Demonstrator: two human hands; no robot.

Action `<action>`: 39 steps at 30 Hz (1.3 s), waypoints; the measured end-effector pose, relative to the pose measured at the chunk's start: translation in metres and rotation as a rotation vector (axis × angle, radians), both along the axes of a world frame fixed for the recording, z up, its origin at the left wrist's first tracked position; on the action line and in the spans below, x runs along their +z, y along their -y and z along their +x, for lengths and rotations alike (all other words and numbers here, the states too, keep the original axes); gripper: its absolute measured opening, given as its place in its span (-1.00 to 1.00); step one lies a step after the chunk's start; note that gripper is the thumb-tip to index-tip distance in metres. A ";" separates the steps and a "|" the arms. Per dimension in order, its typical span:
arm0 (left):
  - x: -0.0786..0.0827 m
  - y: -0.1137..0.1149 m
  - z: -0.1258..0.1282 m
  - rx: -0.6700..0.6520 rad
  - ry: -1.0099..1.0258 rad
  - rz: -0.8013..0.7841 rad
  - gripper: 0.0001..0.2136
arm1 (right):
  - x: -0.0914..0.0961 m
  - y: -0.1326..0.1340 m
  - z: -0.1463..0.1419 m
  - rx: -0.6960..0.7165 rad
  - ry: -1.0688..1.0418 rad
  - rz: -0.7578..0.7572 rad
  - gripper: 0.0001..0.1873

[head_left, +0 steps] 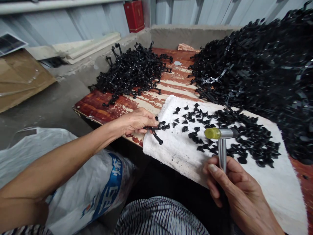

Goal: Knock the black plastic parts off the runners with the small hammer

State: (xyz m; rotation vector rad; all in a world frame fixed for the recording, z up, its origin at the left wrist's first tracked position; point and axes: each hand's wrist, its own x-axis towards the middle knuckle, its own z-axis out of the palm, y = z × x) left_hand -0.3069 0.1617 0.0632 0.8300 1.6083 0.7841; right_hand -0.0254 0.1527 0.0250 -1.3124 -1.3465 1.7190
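Note:
My left hand is closed on a black jointed linkage piece, whose arms stick out past the fingertips over the left edge of a white cloth. My right hand grips a small mallet by its handle, with the metal shaft upright. The mallet head has a yellow-green face on its left end and a dark face on its right end. It hovers in front of many small black caps scattered over the cloth.
A heap of black linkage pieces lies at the back left of the worn red-brown board. A far larger black heap fills the right side. A white plastic sack stands at lower left, below a cardboard box. A red tin stands behind.

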 end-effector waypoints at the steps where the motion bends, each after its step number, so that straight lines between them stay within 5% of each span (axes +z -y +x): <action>1: 0.000 0.000 0.000 -0.008 0.002 -0.008 -0.77 | 0.000 0.000 0.001 -0.001 0.004 0.005 -0.51; 39: -0.002 0.011 0.001 -0.005 0.157 -0.035 -0.79 | -0.001 0.000 0.002 -0.004 0.003 -0.022 -0.52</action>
